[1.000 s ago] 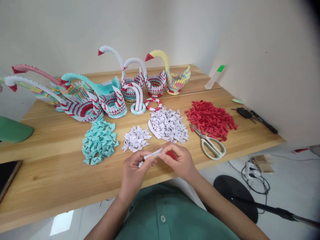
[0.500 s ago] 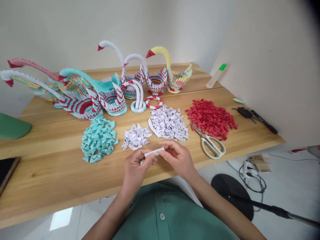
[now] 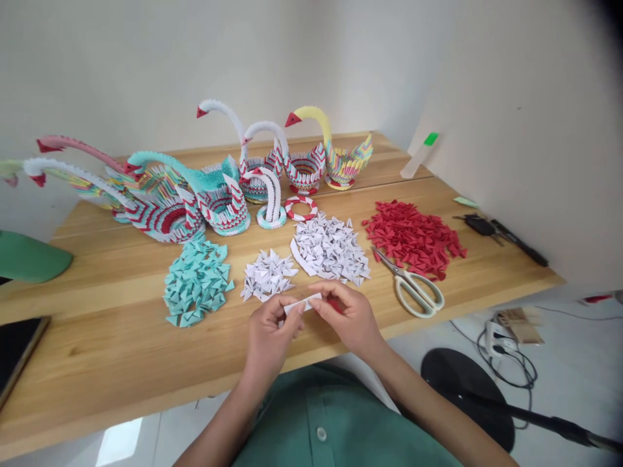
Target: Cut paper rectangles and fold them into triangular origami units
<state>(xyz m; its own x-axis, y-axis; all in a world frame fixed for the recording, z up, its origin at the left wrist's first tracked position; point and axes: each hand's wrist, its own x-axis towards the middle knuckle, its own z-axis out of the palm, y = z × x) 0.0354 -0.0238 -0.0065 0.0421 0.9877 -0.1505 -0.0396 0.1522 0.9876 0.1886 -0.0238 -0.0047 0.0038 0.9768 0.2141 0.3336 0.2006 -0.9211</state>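
Observation:
Between both hands I hold a small folded strip of white paper [image 3: 302,303], close to the table's front edge. My left hand [image 3: 272,331] pinches its left end with thumb and fingers. The right end is pinched by my right hand [image 3: 348,318], and a bit of red [image 3: 335,305] shows under those fingers. Just beyond the hands lie a small pile of white folded paper triangles [image 3: 268,275] and a larger white pile [image 3: 333,248]. Turquoise paper triangles [image 3: 197,282] are heaped to the left, red paper triangles [image 3: 413,237] to the right.
Scissors [image 3: 413,285] with pale handles lie right of my hands. Several folded-paper swans [image 3: 224,204] stand along the back, with a red-and-white paper ring [image 3: 300,208]. A phone-like dark slab [image 3: 22,350] and green object [image 3: 34,256] are at left; keys [image 3: 479,224] lie far right.
The view has shifted slightly, so everything sits a little lower in the picture. Both hands keep their pinch on the white paper strip; the right thumb has shifted slightly along it.

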